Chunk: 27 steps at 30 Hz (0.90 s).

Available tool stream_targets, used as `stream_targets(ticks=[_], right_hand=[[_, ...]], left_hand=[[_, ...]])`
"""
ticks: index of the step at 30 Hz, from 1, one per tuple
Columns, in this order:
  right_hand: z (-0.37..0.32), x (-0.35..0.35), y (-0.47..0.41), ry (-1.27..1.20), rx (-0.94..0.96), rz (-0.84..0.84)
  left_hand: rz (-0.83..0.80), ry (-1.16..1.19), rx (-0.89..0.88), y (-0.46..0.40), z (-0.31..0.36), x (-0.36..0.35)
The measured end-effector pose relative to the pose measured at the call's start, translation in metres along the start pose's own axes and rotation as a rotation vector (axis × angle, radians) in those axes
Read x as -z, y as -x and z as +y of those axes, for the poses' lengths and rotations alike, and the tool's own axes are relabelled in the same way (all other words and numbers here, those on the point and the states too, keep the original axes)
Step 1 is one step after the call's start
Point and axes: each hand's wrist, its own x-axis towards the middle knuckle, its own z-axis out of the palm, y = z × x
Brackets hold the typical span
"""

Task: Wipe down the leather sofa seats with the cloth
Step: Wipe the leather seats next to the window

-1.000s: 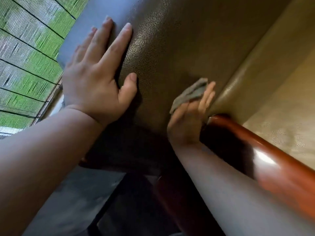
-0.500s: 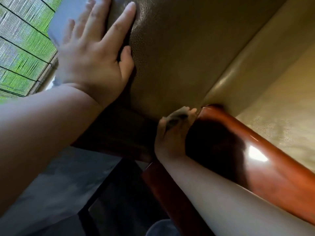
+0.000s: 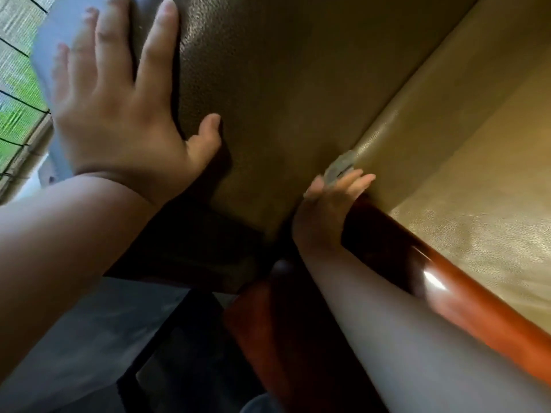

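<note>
Hands work the corner of a brown pebbled-leather sofa (image 3: pixel 298 84), seen from a head-worn camera looking steeply down. The left hand (image 3: pixel 119 114) lies flat on the dark leather of the sofa's end panel, fingers straight and spread, thumb angled out to the side, gripping nothing. Its little-finger side reaches past the panel's edge, over a pale grey surface (image 3: pixel 44 55) that is blurred. The right hand (image 3: pixel 328 201) sits lower, at the spot where the leather panel meets the glossy reddish-brown wooden armrest (image 3: pixel 447 290). Its fingers point up and to the right and press a small greyish cloth (image 3: pixel 338 169) against the leather; only a crumpled bit of the cloth shows above the fingertips, the remainder hidden under the palm. Whether the fingers curl round the cloth or simply hold it flat to the leather cannot be told, as the hand is blurred. The heel of that hand and its forearm run just beside the rounded armrest, which slants down to the lower right with a bright glint on its polish. A lighter tan leather seat cushion (image 3: pixel 477 204) fills the right side beyond the armrest. A green woven blind (image 3: pixel 15 93) shows at far left.
</note>
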Motion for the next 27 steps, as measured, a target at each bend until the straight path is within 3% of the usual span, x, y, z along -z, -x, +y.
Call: stream_targets(ticks=[2, 5, 8, 12, 15, 16, 18, 21, 24, 27], right_hand=[[-0.007, -0.003, -0.025, 0.008, -0.097, 0.045], [0.001, -0.018, 0.022, 0.243, -0.125, -0.084], [0.010, 0.011, 0.046, 0.083, -0.046, -0.277], [0.008, 0.068, -0.005, 0.123, -0.085, -0.241], [0.007, 0.112, -0.036, 0.215, 0.060, -0.113], [0.006, 0.123, -0.049, 0.232, 0.124, -0.040], [-0.001, 0.129, -0.082, 0.252, 0.226, -0.006], [0.010, 0.107, -0.101, 0.562, 0.466, -0.210], [0.042, 0.089, -0.077, 0.749, 0.634, -0.270], [0.051, 0.094, -0.068, 0.760, 0.742, -0.316]], left_hand=[[0.023, -0.004, -0.018, 0.001, -0.002, -0.004], [0.021, -0.044, 0.005, 0.002, -0.002, -0.004], [-0.016, -0.047, 0.040, 0.001, 0.004, -0.002], [-0.060, -0.083, 0.069, 0.002, 0.012, 0.003], [-0.094, -0.120, 0.174, 0.018, 0.055, 0.004], [-0.119, -0.121, 0.111, 0.024, 0.074, -0.001], [-0.161, -0.141, -0.175, 0.023, 0.107, -0.019], [-0.131, -0.324, -0.511, -0.003, 0.123, -0.053], [-0.076, -0.410, -0.537, -0.017, 0.123, -0.076], [-0.036, -0.407, -0.575, -0.017, 0.119, -0.082]])
